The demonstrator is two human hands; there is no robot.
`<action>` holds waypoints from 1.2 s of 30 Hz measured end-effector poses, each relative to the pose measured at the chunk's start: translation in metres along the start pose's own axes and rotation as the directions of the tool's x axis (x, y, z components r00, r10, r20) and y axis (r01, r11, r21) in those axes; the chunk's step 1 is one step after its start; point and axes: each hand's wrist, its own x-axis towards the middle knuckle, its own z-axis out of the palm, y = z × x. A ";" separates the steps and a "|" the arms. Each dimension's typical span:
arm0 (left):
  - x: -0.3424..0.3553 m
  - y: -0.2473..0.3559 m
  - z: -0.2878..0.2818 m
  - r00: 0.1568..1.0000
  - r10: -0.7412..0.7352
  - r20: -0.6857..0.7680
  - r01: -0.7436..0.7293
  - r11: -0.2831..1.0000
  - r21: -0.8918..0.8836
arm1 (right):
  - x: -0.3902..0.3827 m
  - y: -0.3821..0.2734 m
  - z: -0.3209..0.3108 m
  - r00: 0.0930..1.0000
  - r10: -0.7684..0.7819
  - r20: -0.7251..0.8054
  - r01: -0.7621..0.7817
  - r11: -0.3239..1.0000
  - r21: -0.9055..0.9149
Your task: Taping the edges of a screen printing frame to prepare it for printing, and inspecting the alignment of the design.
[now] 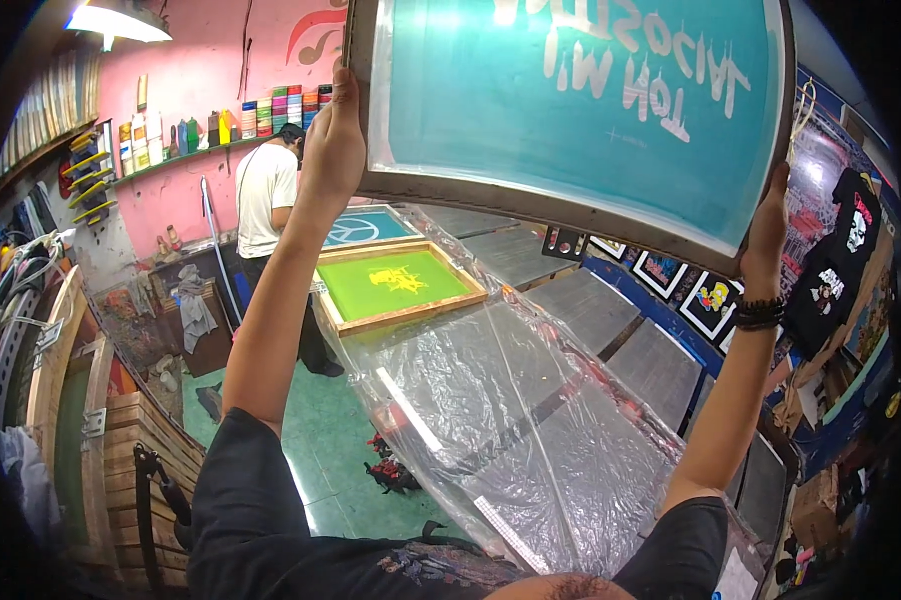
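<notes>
Raised in front of me is a screen-printing frame [561, 212] with a dark rim. Its teal mesh carries pale, mirrored lettering. My left hand [334, 140] grips the rim's left side, the thumb against its face. On the opposite side my right hand [766, 232], with dark beads at the wrist, is closed round the lower right edge. Both arms are stretched upward, and the frame tilts a little. Beyond it, a wooden-framed screen with green mesh [346, 295] and a yellow figure lies on the table, beside a teal screen [323, 238] bearing a peace sign.
Clear plastic sheeting [511, 400] covers the long table below. A person [268, 195] in a white shirt stands at its far left. Several wooden frames [56, 350] lean at the left. Ink containers [271, 110] line a wall shelf; black T-shirts [841, 230] hang at right.
</notes>
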 end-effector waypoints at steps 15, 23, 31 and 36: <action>0.030 0.010 0.015 0.986 0.160 -0.037 -0.162 0.985 -0.057 | 0.029 -0.025 -0.016 1.000 0.026 0.009 -0.026 1.000 -0.008; 0.032 0.041 0.014 0.995 0.098 0.010 -0.097 0.994 -0.058 | 0.039 -0.033 -0.018 1.000 -0.018 -0.011 0.018 1.000 -0.014; 0.032 0.030 0.019 0.994 0.109 -0.025 -0.110 0.994 -0.028 | 0.038 -0.030 -0.022 1.000 -0.008 -0.022 0.007 1.000 -0.018; 0.040 0.004 0.016 0.988 0.152 -0.036 -0.153 0.988 -0.013 | 0.027 -0.027 -0.016 1.000 0.009 -0.022 -0.009 1.000 0.010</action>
